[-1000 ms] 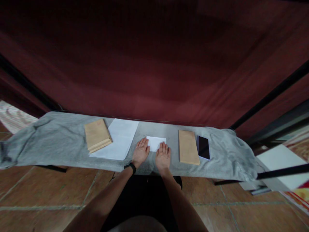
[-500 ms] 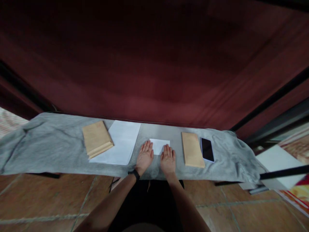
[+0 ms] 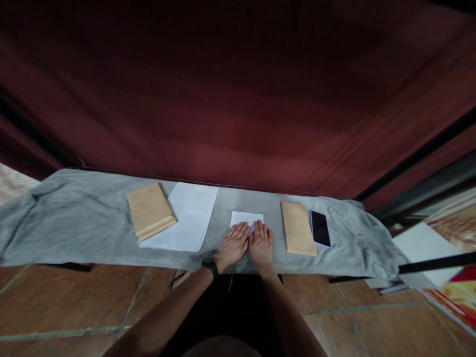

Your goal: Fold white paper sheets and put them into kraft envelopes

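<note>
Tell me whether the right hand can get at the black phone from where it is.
Probably yes. The right hand lies flat on the white paper, holding nothing; the black phone lies further right on the grey cloth. Only the flat tan envelope lies between, low enough to pass over.

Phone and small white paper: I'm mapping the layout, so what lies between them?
In the head view, a tan envelope lies between the paper and the phone, close beside the phone, on the grey cloth.

Single head-worn view, looking forward and down, table (image 3: 92, 233) near, below
</note>
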The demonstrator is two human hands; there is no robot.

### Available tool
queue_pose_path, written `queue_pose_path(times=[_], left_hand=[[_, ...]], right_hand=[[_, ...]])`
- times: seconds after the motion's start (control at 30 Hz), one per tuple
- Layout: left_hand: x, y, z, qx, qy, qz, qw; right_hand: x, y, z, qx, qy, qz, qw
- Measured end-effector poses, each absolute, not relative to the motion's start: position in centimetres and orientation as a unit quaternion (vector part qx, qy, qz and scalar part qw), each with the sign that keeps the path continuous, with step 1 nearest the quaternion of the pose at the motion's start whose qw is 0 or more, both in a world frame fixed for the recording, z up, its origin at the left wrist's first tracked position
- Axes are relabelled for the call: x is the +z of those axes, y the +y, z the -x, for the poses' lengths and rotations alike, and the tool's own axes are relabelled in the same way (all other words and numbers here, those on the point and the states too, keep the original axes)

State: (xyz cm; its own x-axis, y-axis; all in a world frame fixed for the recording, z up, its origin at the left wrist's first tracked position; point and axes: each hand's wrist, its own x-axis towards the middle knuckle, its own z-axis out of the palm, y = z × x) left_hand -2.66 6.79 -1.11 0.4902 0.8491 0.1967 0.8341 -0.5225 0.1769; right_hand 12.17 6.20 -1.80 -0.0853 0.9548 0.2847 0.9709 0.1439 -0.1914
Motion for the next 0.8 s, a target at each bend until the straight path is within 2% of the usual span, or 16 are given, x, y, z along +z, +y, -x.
queue_pose_path(times=[0.17,0.4,0.8], left_hand=[[-2.0,7.3,0.9,0.146,0.559,-0.816,0.024],[-2.9,7.9,0.4,0.167,0.637,-0.752,0.019],[-2.0,7.4,2.9,0.164,0.662,-0.731,-0.007]], right_hand=[[-2.0,6.3,-12.2,-0.016,-0.73,0.663,0.164],[-2.1,6.2,-12.2,-0.028,-0.687,0.695,0.209],[-2.6,6.4,-13.2,-0.022,-0.668,0.69,0.278]])
